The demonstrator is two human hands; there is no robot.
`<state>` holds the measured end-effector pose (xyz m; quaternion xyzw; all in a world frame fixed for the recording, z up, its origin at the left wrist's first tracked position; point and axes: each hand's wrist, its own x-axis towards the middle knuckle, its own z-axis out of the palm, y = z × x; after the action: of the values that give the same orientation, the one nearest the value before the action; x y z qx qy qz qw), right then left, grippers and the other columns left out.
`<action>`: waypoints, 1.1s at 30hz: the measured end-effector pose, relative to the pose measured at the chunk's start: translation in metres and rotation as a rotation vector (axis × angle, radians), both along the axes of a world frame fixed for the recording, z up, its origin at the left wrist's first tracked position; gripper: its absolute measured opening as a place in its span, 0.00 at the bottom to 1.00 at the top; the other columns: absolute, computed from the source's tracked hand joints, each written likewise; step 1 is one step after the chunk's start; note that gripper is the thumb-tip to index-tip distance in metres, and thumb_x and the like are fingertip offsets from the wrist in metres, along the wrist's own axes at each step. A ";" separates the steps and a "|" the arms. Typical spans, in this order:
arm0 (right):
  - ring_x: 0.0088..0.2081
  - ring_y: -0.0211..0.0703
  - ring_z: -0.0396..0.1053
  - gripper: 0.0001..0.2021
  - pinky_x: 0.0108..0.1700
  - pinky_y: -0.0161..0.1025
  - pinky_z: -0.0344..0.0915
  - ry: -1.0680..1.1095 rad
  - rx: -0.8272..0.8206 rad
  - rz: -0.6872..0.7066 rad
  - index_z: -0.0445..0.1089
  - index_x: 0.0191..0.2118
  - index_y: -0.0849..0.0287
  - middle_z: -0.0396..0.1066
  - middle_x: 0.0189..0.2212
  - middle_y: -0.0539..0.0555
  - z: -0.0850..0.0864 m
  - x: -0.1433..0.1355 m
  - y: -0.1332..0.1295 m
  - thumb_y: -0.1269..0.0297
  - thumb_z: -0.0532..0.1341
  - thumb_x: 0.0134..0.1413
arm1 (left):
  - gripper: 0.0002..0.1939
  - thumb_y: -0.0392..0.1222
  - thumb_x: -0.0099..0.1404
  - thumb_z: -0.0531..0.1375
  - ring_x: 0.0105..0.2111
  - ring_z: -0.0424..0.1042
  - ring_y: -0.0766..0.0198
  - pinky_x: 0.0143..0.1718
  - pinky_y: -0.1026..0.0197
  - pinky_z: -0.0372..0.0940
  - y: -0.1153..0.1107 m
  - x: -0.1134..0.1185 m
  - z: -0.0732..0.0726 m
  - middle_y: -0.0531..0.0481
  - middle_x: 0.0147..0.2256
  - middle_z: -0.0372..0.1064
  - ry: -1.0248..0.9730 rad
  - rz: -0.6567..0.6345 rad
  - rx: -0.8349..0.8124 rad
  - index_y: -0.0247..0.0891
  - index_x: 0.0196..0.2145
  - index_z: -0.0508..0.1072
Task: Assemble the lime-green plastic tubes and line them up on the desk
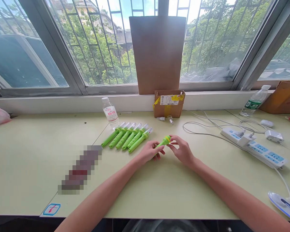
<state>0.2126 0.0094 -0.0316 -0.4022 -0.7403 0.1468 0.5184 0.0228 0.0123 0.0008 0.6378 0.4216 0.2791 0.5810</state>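
My left hand [152, 150] is wrapped round the handle of a green plastic piece [161, 143], held just above the table. Fingers of my right hand [181, 149] pinch the yellow-ringed top end of the same piece. To the left of my hands, several green sticks with clear caps [128, 135] lie side by side, slanting up to the right. Beyond my hands, near a small carton, a clear cap [170, 120] and a small white-and-clear part [161, 119] rest on the table.
An open carton [169, 109] stands below a tall brown board [158, 54]. One water bottle [110, 113] is behind the sticks, another [255, 100] at the back right. A power strip [255, 146] with cables lies right; a blurred patch covers something at left.
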 end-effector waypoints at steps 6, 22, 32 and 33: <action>0.44 0.46 0.72 0.06 0.40 0.49 0.75 0.007 -0.038 0.010 0.63 0.39 0.54 0.71 0.45 0.56 0.000 0.001 0.001 0.61 0.58 0.57 | 0.24 0.61 0.62 0.53 0.16 0.61 0.73 0.16 0.69 0.55 -0.002 0.001 0.001 0.49 0.28 0.71 0.053 -0.021 0.046 0.34 0.35 0.69; 0.43 0.45 0.72 0.06 0.41 0.50 0.75 0.029 -0.011 0.012 0.63 0.38 0.54 0.70 0.46 0.56 0.005 -0.001 -0.003 0.61 0.59 0.56 | 0.20 0.58 0.57 0.60 0.16 0.64 0.71 0.14 0.69 0.53 -0.004 0.002 0.001 0.48 0.31 0.75 0.006 0.058 0.017 0.39 0.35 0.61; 0.43 0.47 0.72 0.11 0.41 0.51 0.75 -0.001 -0.029 -0.003 0.61 0.39 0.54 0.70 0.46 0.58 0.002 -0.002 -0.002 0.59 0.62 0.53 | 0.22 0.60 0.59 0.57 0.21 0.70 0.68 0.14 0.70 0.54 -0.006 0.004 0.000 0.46 0.32 0.75 0.016 0.053 0.054 0.36 0.35 0.67; 0.43 0.47 0.72 0.11 0.41 0.51 0.75 0.000 -0.025 -0.002 0.61 0.39 0.54 0.70 0.46 0.57 0.002 -0.002 -0.002 0.58 0.62 0.53 | 0.22 0.60 0.59 0.57 0.20 0.70 0.68 0.15 0.70 0.54 -0.005 0.004 0.000 0.46 0.31 0.75 0.016 0.052 0.050 0.36 0.35 0.67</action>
<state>0.2109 0.0079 -0.0301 -0.4092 -0.7380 0.1557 0.5135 0.0267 0.0069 0.0011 0.6430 0.4356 0.2995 0.5541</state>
